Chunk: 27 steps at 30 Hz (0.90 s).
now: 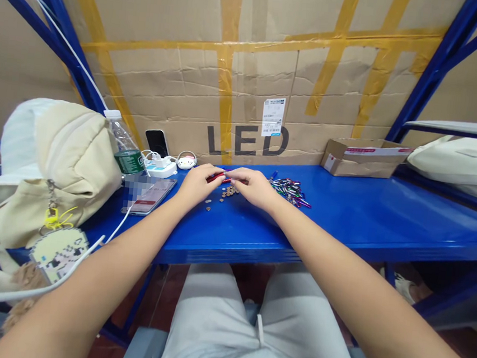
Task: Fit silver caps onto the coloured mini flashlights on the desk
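My left hand point(198, 185) is closed on a small red item point(216, 177) above the blue table. My right hand point(254, 187) meets it, fingertips close together, pinching the right end of what looks like the same red item. Under and between the hands lies a scatter of small brownish, round pieces point(229, 191), a few of them nearer the table's front. Just right of my right hand sits a pile of thin, shiny, multicoloured pieces point(290, 191), some of them purple and green. The fingertips partly hide the red item.
On the left are a cream backpack point(72, 152), a water bottle point(127, 151), a phone point(152, 196), a power strip point(161, 167) and a white cable. A cardboard box point(362, 159) stands at the back right of the blue table point(345, 212), before a large cardboard sheet point(167, 87).
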### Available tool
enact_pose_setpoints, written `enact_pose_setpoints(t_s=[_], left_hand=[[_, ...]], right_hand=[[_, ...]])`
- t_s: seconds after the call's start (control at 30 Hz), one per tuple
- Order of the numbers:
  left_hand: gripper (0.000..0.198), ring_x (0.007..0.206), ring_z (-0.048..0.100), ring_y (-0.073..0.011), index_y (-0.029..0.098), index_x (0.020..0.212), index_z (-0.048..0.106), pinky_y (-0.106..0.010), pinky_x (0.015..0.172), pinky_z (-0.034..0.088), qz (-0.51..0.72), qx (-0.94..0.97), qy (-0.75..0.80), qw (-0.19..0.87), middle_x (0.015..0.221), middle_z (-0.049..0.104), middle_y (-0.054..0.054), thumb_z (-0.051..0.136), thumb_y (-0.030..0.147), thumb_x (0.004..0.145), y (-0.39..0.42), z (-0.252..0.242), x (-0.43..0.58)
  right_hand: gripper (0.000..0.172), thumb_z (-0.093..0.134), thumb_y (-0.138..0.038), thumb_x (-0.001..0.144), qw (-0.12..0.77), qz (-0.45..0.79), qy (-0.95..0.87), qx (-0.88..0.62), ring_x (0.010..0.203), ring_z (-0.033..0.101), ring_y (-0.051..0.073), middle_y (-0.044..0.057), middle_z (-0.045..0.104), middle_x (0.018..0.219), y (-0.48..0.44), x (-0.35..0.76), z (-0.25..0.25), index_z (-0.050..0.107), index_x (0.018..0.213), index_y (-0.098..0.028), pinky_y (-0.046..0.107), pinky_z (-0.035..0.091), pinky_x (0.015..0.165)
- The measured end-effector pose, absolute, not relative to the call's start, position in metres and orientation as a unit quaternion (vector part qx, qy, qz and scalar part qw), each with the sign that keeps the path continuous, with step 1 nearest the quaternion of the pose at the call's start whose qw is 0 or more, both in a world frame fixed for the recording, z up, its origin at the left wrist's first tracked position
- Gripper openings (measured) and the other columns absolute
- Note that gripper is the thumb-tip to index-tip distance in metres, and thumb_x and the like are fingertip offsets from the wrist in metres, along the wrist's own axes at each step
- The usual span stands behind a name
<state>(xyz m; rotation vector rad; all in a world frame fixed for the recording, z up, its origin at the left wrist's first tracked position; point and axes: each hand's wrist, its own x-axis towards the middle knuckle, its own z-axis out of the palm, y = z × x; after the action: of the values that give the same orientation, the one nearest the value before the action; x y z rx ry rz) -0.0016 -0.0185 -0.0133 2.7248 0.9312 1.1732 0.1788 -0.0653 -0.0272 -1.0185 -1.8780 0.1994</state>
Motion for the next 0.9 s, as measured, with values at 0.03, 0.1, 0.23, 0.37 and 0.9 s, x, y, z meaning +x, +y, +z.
enact_pose_setpoints(t_s=[0.03,0.1,0.23,0.37,0.9], left_hand=[[0.027,0.083,0.06,-0.0186,0.018,0.099,0.07,-0.031,0.078,0.046,0.382,0.873,0.304,0.024,0.09,0.069,-0.006,0.052,0.031,0.084,-0.019,-0.013,-0.001],[0.027,0.082,0.06,-0.0183,0.017,0.097,0.071,-0.03,0.078,0.046,0.394,0.862,0.315,0.053,0.09,0.069,-0.006,0.053,0.032,0.083,-0.018,-0.012,0.0],[0.03,0.084,0.061,-0.0185,0.016,0.097,0.071,-0.03,0.08,0.047,0.386,0.846,0.328,0.163,0.092,0.07,-0.006,0.056,0.037,0.082,-0.017,-0.012,-0.002],[0.036,0.087,0.063,-0.0193,0.017,0.1,0.071,-0.032,0.083,0.046,0.348,0.846,0.311,0.259,0.095,0.071,-0.006,0.059,0.044,0.08,-0.017,-0.013,-0.006],[0.028,0.096,0.061,-0.0211,0.02,0.105,0.071,-0.035,0.089,0.045,0.36,0.911,0.199,0.026,0.103,0.071,-0.007,0.056,0.034,0.086,-0.018,-0.019,-0.007]], right_hand=[[0.031,0.051,-0.01,0.081,0.473,0.065,-0.775,-0.413,0.101,0.063,0.016,0.004,0.07,0.107,-0.065,0.18,-0.027,0.072,0.101,-0.022,0.03,0.048,0.091],[0.03,0.05,-0.01,0.083,0.463,0.01,-0.786,-0.41,0.097,0.063,0.016,0.006,0.069,0.104,-0.064,0.183,-0.026,0.07,0.104,-0.021,0.029,0.048,0.087],[0.03,0.052,-0.015,0.085,0.427,-0.115,-0.794,-0.416,0.089,0.062,0.018,0.009,0.066,0.102,-0.064,0.192,-0.023,0.065,0.112,-0.017,0.029,0.047,0.079],[0.025,0.054,-0.022,0.088,0.363,-0.192,-0.815,-0.408,0.088,0.061,0.018,0.009,0.066,0.101,-0.066,0.197,-0.019,0.066,0.109,-0.018,0.029,0.044,0.076],[0.013,0.056,-0.017,0.086,0.414,-0.13,-0.812,-0.391,0.072,0.06,0.016,0.006,0.068,0.077,-0.066,0.188,-0.025,0.067,0.081,-0.014,0.026,0.045,0.067]])
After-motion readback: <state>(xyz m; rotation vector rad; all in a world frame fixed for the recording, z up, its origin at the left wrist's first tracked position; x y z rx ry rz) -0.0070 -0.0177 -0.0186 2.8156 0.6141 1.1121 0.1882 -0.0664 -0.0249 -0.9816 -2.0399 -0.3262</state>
